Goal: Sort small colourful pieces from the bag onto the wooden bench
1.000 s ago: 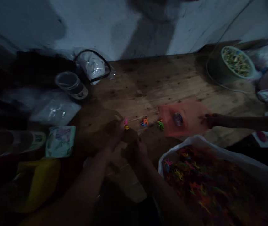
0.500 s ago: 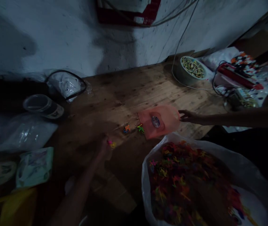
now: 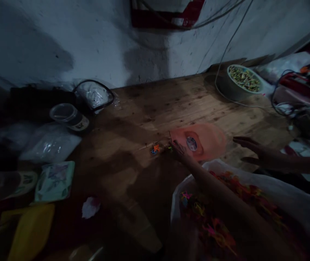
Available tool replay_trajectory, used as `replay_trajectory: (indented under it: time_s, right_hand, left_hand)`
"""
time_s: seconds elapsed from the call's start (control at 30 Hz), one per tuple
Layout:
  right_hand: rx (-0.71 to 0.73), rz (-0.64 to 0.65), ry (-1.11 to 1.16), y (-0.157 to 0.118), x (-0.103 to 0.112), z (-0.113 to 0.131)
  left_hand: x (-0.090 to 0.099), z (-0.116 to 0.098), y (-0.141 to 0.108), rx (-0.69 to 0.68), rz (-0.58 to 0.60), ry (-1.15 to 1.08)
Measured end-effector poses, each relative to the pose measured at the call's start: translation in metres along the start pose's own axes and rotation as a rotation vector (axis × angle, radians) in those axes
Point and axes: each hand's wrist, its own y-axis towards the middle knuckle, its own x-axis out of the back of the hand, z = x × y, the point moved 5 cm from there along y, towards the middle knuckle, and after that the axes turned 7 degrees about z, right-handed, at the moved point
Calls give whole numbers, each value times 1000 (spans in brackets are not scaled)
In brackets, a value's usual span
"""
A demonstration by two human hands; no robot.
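My right hand [image 3: 178, 149] reaches down to the table at the left edge of an orange bag [image 3: 211, 136] with a round label. Its fingers close over a small green plastic piece [image 3: 170, 148], mostly hidden under them. Beside it lie an orange plastic piece [image 3: 156, 147] and a blue plastic piece [image 3: 154, 151]. My left hand [image 3: 183, 235] is a dark blur at the near side of a large white sack [image 3: 174, 197] full of colourful plastic pieces [image 3: 220, 232]; its fingers are hidden. My right forearm crosses above the sack.
A co-worker's hand [image 3: 253, 149] hovers open just right of the orange bag. A bowl [image 3: 238, 90] of small pieces stands by the wall. To the left are a clear cup [image 3: 69, 116], a wipes pack [image 3: 54, 181] and a yellow object [image 3: 32, 232]. A cable [image 3: 223, 90] trails behind.
My right hand has come from the sack to the green piece. My left hand has left the table with the pink and yellow piece. The co-worker's hand has let go of the orange bag.
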Motion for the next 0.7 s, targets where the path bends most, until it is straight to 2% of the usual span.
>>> replay_trajectory:
  time_s: [0.07, 0.13, 0.27, 0.4, 0.47, 0.57, 0.7]
  right_hand:
    - [-28, 21, 42, 9, -17, -5]
    - [-78, -12, 91, 12, -21, -3]
    - [-12, -29, 115, 24, -8, 19]
    - [96, -13, 120, 42, 9, 33]
    - [196, -22, 116, 48, 12, 42]
    - [318, -39, 75, 52, 2, 64]
    - [273, 25, 133, 62, -20, 82]
  left_hand:
    - [8, 5, -24, 13, -34, -9]
    - [20, 13, -44, 62, -109, -57]
    - [36, 47, -63, 261, -243, -263]
    - [42, 84, -69, 312, -290, -295]
    - [48, 98, -72, 335, -322, -256]
    - [52, 105, -67, 317, -257, -174]
    - [43, 101, -57, 294, -146, -172]
